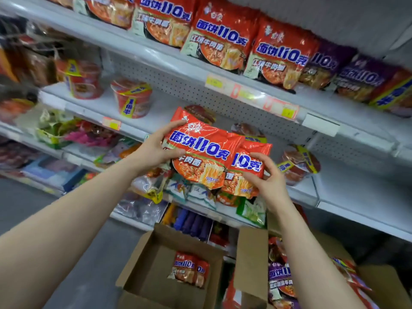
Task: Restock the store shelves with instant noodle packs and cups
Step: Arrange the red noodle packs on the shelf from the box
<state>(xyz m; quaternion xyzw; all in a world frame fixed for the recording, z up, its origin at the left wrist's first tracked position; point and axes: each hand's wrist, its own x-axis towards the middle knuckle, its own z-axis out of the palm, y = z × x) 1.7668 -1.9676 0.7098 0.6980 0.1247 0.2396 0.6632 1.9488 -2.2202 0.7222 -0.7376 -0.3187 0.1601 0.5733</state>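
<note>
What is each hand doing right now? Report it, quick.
Left hand: holds the front red noodle pack by its left edge.
Right hand: holds the second red noodle pack, tucked behind the first.

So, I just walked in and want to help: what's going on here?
A person is restocking noodles. The left grip holds one red noodle pack and the right grip a second red pack, both held up before the shelves. An open cardboard box below holds more red packs.

Left hand (154, 152) and right hand (270, 182) grip two overlapping red plastic noodle packs (201, 144). Blurred red cups (133, 99), probably noodles, stand behind.
</note>
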